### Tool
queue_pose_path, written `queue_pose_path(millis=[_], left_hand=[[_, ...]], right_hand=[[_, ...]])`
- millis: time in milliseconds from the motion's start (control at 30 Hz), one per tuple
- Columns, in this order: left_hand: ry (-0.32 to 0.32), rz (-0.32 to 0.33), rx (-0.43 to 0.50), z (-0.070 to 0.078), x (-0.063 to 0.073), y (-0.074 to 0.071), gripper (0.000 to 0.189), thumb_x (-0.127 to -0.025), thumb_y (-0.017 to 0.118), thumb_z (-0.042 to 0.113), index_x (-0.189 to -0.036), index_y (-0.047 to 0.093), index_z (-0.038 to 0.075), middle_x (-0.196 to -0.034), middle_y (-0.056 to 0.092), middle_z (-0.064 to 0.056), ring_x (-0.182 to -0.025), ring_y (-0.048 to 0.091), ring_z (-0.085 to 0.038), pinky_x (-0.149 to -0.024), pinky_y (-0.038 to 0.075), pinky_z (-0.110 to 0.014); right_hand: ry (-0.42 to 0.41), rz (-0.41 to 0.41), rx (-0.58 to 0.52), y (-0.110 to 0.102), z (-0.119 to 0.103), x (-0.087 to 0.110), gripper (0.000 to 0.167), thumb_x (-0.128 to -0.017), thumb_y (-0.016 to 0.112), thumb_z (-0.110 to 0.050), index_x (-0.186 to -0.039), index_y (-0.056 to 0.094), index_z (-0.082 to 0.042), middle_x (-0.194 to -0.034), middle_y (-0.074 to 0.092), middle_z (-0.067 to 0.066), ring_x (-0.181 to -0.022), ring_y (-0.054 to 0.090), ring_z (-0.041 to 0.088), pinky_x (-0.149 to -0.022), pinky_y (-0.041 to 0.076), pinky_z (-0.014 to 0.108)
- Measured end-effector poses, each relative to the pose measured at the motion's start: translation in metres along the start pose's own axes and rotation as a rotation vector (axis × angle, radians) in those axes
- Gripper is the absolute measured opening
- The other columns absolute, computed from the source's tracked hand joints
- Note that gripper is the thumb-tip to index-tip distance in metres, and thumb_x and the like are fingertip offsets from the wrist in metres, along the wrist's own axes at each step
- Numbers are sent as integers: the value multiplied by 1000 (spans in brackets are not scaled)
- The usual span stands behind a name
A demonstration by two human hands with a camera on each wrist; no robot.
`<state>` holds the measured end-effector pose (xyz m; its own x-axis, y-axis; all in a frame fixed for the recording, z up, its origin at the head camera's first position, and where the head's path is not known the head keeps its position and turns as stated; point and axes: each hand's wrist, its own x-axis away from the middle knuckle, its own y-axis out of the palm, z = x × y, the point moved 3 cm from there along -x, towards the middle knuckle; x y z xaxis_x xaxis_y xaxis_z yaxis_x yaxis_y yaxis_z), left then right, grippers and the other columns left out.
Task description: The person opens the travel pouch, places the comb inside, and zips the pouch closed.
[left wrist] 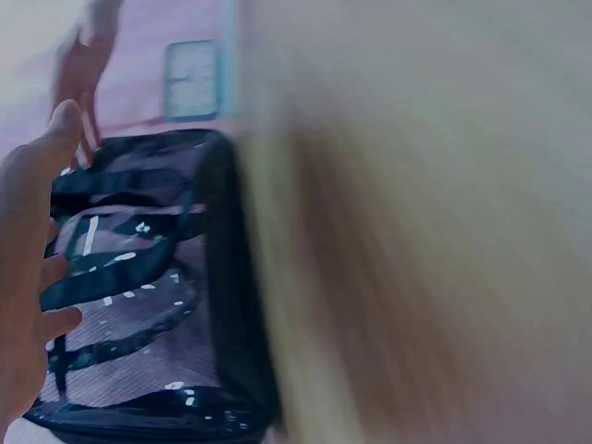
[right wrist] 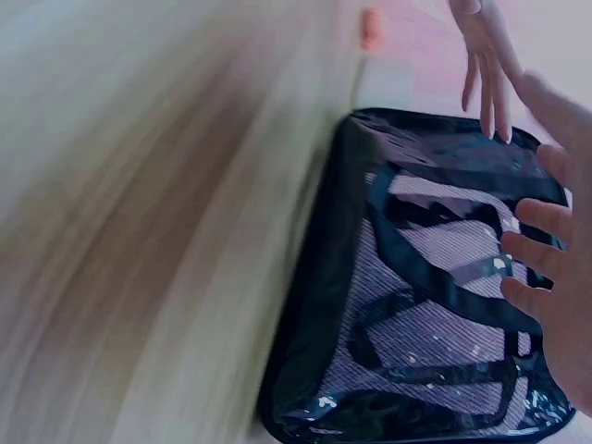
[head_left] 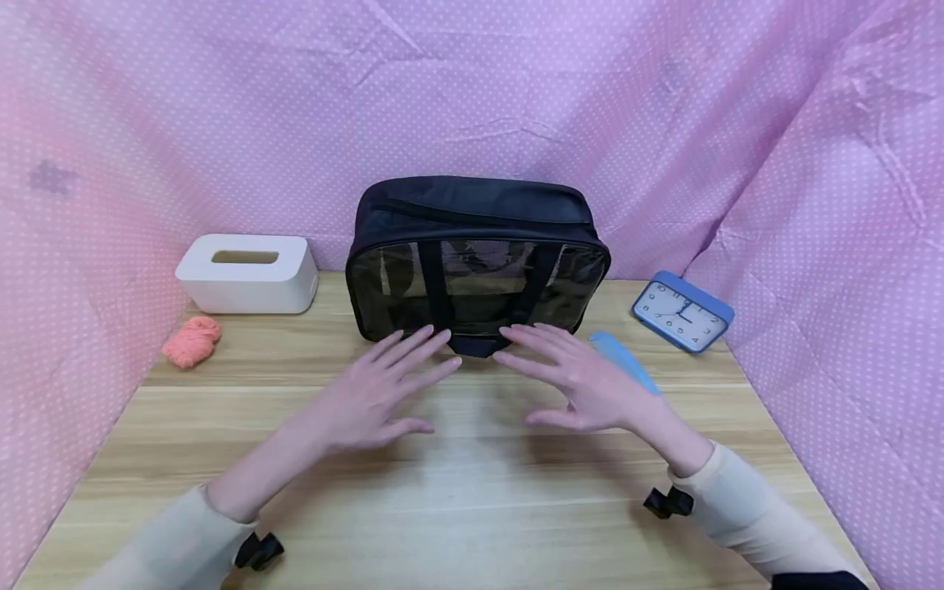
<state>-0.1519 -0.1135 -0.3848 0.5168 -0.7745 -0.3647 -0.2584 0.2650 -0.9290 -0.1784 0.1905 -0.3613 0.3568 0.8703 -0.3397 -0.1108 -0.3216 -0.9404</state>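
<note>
A black bag (head_left: 472,213) with a see-through front panel and dark carry straps stands upright at the back of the table. My left hand (head_left: 376,389) is held in front of its lower left part, fingers spread and nearly straight. Opposite it, my right hand (head_left: 578,377) has its fingers extended toward the bag's lower right, thumb apart. Neither hand holds anything. Through the clear panel (right wrist: 444,268), mesh and straps show in the right wrist view. Behind the right hand lies a light blue comb (head_left: 624,360), its near end partly covered by that hand.
On the left stands a white tissue box (head_left: 247,274) with a slot in its top. A coral ball of yarn (head_left: 192,341) lies in front of it. At the right is a blue clock (head_left: 683,312). Pink dotted cloth (head_left: 472,90) hangs around the wooden table (head_left: 472,508).
</note>
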Motion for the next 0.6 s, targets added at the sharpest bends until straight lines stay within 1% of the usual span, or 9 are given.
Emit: queue_pose_path(millis=[67, 100, 167, 267, 300, 367, 467, 533, 600], left_hand=[[-26, 57, 9, -2, -5, -8, 88, -91, 65, 60, -163, 30, 25, -174, 19, -6, -157, 30, -33, -123, 33, -54], [-40, 93, 15, -4, -8, -12, 87, -92, 65, 59, -163, 31, 24, -174, 21, -6, -156, 32, -32, -123, 35, -53], [-56, 180, 46, -7, -15, -19, 83, -95, 63, 59, -162, 34, 20, -171, 29, -8, -153, 37, -33, -121, 37, -52], [-78, 318, 95, -11, -24, -31, 74, -100, 56, 58, -159, 40, 15, -164, 41, -12, -150, 43, -33, -120, 39, -50], [-85, 361, 109, -12, -27, -34, 72, -102, 53, 58, -158, 42, 14, -162, 44, -14, -148, 45, -33, -120, 39, -49], [-102, 448, 133, -14, -30, -41, 68, -103, 53, 54, -155, 46, 11, -157, 50, -15, -144, 49, -32, -119, 40, -46], [-147, 576, 177, -17, -34, -50, 60, -102, 63, 39, -152, 50, 7, -151, 56, -16, -139, 53, -33, -119, 41, -41], [-191, 666, 207, -19, -35, -56, 56, -99, 70, 25, -149, 53, 5, -147, 60, -16, -134, 56, -33, -117, 42, -38], [-246, 747, 229, -21, -35, -60, 54, -95, 73, 13, -145, 57, 3, -142, 63, -16, -129, 58, -35, -115, 43, -36]], right_hand=[[11, 67, -6, -5, 3, -1, 72, -100, 54, -62, -156, 45, -19, -163, 42, 13, -149, 43, 31, -122, 36, 49], [13, 99, -11, -8, 4, -1, 69, -101, 53, -60, -155, 48, -18, -161, 45, 12, -147, 46, 30, -121, 37, 47], [21, 155, -24, -13, 8, 0, 65, -102, 52, -57, -152, 52, -16, -158, 50, 12, -144, 50, 29, -121, 37, 40], [24, 235, -74, -23, 13, 0, 61, -102, 56, -52, -147, 57, -10, -153, 55, 13, -139, 54, 29, -122, 35, 29], [26, 266, -87, -26, 15, -1, 60, -102, 57, -50, -146, 58, -9, -150, 57, 14, -137, 56, 30, -122, 35, 27], [34, 337, -116, -35, 18, -2, 58, -101, 60, -46, -142, 61, -5, -144, 61, 17, -133, 58, 30, -120, 36, 24], [68, 469, -149, -50, 23, -4, 55, -100, 65, -42, -136, 65, -1, -136, 66, 21, -127, 61, 29, -116, 40, 25], [105, 566, -167, -60, 26, -6, 53, -99, 67, -41, -132, 67, 1, -132, 68, 21, -125, 62, 26, -113, 43, 26], [144, 665, -188, -70, 30, -8, 53, -98, 69, -41, -127, 69, 3, -127, 69, 23, -124, 63, 22, -110, 45, 25]])
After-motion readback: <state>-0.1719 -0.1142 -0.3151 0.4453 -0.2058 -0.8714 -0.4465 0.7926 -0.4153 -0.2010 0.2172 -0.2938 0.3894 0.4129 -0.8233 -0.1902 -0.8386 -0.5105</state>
